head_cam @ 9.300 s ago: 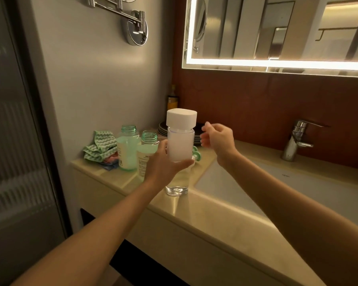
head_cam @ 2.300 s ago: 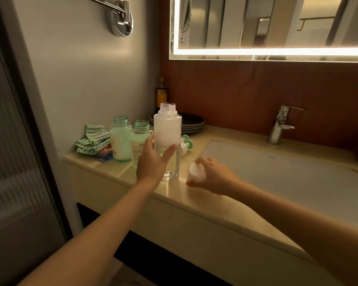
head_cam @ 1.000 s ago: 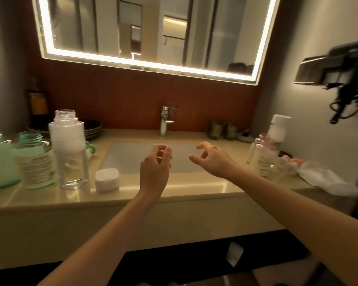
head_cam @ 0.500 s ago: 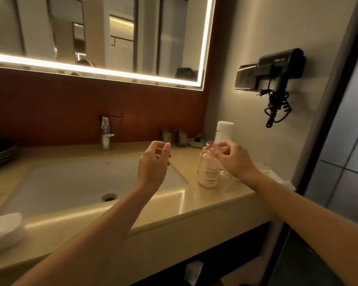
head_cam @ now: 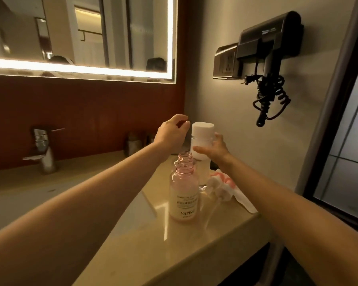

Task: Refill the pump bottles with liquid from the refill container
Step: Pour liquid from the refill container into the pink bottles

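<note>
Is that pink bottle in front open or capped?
Open. The pink bottle stands upright, its threaded neck bare, with no pump or cap on it.

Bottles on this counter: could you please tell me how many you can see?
2. An open pink bottle stands near the front edge of the counter. A white-capped bottle is behind it, gripped by the right hand. Another may be hidden behind the pink one.

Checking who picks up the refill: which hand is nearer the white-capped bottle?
Right. The right hand wraps round the white-capped bottle just below its cap. The left hand hovers close beside the cap, on its left, fingers curled, holding nothing.
</note>
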{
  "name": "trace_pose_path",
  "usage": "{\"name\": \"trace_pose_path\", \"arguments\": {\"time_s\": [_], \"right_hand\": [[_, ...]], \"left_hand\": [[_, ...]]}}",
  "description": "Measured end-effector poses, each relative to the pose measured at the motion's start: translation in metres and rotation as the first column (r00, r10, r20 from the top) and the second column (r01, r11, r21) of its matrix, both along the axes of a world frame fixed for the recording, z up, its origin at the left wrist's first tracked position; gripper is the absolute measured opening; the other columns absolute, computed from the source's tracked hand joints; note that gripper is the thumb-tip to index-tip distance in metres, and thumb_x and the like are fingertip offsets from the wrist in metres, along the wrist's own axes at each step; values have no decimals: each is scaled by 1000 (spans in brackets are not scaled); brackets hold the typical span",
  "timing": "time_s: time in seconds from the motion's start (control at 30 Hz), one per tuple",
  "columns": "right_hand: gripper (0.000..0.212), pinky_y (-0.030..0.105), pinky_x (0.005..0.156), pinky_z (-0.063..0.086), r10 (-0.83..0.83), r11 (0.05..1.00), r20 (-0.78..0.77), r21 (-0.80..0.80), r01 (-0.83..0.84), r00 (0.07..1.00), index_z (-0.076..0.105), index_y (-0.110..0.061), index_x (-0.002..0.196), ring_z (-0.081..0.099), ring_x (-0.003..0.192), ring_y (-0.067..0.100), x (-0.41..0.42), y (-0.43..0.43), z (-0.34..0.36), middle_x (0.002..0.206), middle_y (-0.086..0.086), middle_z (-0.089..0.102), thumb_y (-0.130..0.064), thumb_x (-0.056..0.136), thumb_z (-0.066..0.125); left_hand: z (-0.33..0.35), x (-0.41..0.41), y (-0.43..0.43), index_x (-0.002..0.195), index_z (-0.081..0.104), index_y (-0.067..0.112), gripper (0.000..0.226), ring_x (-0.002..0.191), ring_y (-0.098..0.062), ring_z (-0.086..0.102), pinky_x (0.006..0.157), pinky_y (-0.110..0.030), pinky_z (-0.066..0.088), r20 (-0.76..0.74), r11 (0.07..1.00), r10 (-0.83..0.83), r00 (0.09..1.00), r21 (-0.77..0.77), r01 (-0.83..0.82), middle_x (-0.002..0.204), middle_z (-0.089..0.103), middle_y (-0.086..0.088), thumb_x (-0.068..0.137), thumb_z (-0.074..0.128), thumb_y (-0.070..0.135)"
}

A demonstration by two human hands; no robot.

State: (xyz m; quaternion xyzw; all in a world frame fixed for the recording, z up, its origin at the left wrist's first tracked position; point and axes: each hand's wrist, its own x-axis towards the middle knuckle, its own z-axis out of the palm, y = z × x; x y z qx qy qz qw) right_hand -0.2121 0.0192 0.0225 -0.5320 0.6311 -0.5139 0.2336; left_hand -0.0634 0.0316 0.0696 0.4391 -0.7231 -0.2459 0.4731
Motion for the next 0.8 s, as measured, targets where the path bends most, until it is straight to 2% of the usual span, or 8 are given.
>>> {"name": "trace_pose_path", "arguments": {"time_s": [0.1, 0.17, 0.3, 0.5, 0.6, 0.73, 0.8], "right_hand": [[67, 50, 95, 46, 81, 997, 41, 3, -81, 996, 38, -11, 130, 52, 112, 29, 1, -18, -9, 122, 14, 52, -17, 74, 75], [66, 50, 94, 47, 55, 998, 52, -11, -54, 997, 41, -12, 128, 53, 110, 28, 1, -23, -14, 121, 12, 54, -16, 73, 76], [66, 47, 93, 48, 11, 1000, 88, -27, -8, 996, 42, -12, 126, 52, 110, 27, -3, -27, -13, 122, 11, 53, -14, 71, 77], [69, 41, 90, 50, -8, 988, 17, -156, 10, 1000, 40, -10, 127, 52, 110, 26, -14, -24, 23, 122, 10, 52, -16, 70, 78], [71, 40, 92, 48, -18, 977, -14, -215, 14, 1000, 36, -13, 128, 51, 107, 21, -16, -11, 56, 122, 7, 51, -20, 71, 78], [72, 23, 75, 46, 8, 956, -33, -292, -18, 999, 36, -12, 127, 49, 103, 17, -11, 15, 96, 120, 6, 51, -19, 69, 78], [74, 23, 77, 47, 22, 950, -36, -309, -32, 999, 38, -11, 127, 50, 106, 19, -3, 30, 114, 119, 7, 52, -18, 67, 80]], "left_hand": [[-1, -17, -21, 129, 49, 26, 33, 86, -17, 59, 66, -22, 47, 67, 999, -44, 997, 24, 43, 115, 56, -2, 98, 38, 23], [-5, -21, -29, 131, 49, 27, 41, 101, -29, 58, 73, -31, 48, 119, 996, -64, 991, 62, 57, 127, 53, -8, 96, 36, 9], [-11, -23, -34, 131, 48, 30, 60, 108, -25, 53, 85, -40, 52, 182, 998, -59, 981, 40, 53, 131, 51, -11, 85, 36, -7], [15, -27, -31, 132, 47, 28, 56, 99, -22, 54, 82, -44, 53, 166, 990, -74, 983, -109, 93, 123, 53, -10, 87, 41, -5], [40, -28, -19, 133, 45, 25, 53, 96, -15, 49, 85, -38, 52, 171, 971, -60, 984, -219, 97, 120, 56, -9, 88, 44, -3], [76, -19, 5, 132, 46, 25, 53, 99, -13, 49, 81, -29, 49, 152, 941, -23, 988, -331, 73, 119, 57, -6, 88, 43, -5], [92, -11, 20, 130, 47, 25, 51, 98, -13, 51, 80, -28, 50, 135, 928, 1, 991, -370, 49, 117, 56, -5, 88, 44, -5]]}}
